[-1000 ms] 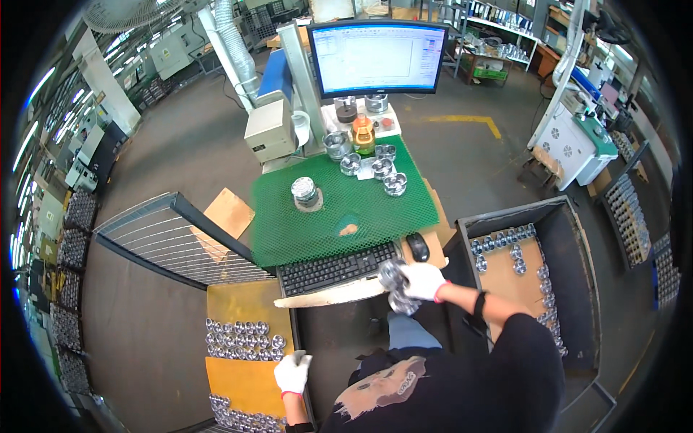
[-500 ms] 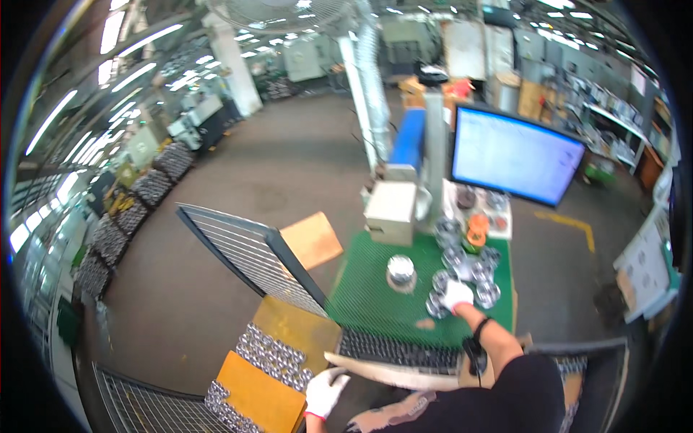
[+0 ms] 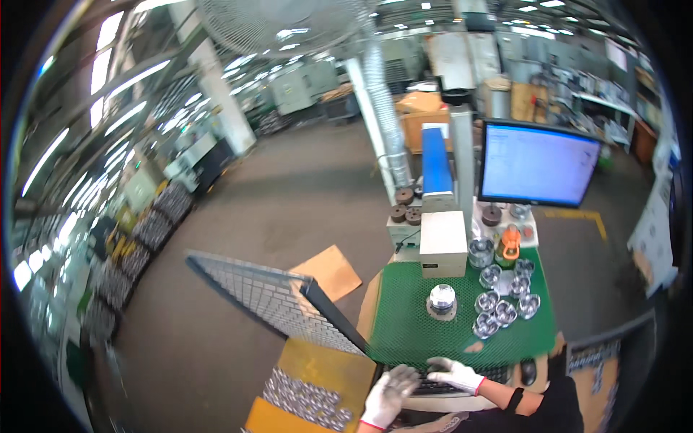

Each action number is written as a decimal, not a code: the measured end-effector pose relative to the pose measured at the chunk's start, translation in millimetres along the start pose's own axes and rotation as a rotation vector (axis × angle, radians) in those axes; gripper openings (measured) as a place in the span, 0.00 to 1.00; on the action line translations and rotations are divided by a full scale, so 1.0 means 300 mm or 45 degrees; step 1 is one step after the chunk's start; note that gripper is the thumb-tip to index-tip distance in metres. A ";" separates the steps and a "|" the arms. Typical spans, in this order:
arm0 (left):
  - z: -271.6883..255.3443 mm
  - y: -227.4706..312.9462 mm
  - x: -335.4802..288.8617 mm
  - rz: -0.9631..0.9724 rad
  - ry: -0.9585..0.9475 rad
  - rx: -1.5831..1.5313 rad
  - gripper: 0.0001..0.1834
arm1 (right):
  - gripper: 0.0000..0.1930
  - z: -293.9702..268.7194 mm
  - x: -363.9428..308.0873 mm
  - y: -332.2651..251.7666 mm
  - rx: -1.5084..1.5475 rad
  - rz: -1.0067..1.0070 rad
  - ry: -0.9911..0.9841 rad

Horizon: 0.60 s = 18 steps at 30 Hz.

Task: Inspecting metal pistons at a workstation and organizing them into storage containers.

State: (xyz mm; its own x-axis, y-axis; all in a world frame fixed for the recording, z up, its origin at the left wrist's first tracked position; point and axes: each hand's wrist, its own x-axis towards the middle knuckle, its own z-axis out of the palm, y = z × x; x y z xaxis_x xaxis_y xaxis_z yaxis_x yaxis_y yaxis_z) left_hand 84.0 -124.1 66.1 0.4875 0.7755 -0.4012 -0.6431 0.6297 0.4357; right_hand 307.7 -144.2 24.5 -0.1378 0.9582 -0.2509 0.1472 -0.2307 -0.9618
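My left hand (image 3: 390,396), in a white glove with a grey, dirty palm, is raised beside the near edge of the green mat (image 3: 404,339). Its fingers are stretched and nothing shows in them. Close by, my right hand (image 3: 456,375), also gloved, hovers over the black keyboard (image 3: 494,374) with fingers pointing left, apart and holding nothing. A shiny round metal part (image 3: 442,296) sits on a small disc on the mat. To its right stands a cluster of several piston-like metal cups (image 3: 505,312).
A white box-shaped machine head (image 3: 443,244) on a post overhangs the mat's back. A monitor (image 3: 540,163) and an orange-topped bottle (image 3: 510,244) stand at the back right. On the left are a tilted wire-mesh panel (image 3: 267,296) and a crate of small metal parts (image 3: 307,400). A mouse (image 3: 528,372) lies right.
My right hand has left the metal cups and come back toward me over the keyboard. My left hand has moved right, away from the parts crate, close to the right hand. The view has shifted.
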 end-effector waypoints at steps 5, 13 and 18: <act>0.007 0.041 0.003 -0.334 -0.202 -0.287 0.25 | 0.18 0.311 0.024 -0.129 0.848 0.109 0.331; 0.028 0.060 -0.035 -0.346 -0.063 -0.108 0.27 | 0.17 0.393 0.025 -0.113 0.920 0.155 0.752; 0.036 0.039 -0.002 -0.362 -0.536 -0.149 0.35 | 0.16 0.316 0.082 -0.029 1.190 0.126 0.951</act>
State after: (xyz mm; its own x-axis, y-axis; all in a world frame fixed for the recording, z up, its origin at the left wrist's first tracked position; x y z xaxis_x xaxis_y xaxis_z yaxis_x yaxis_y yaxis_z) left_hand 82.5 -116.6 80.2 0.8322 0.5410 -0.1212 -0.5009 0.8274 0.2539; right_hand 210.1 -134.6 16.3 0.4817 0.7196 -0.5001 -0.6851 -0.0466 -0.7270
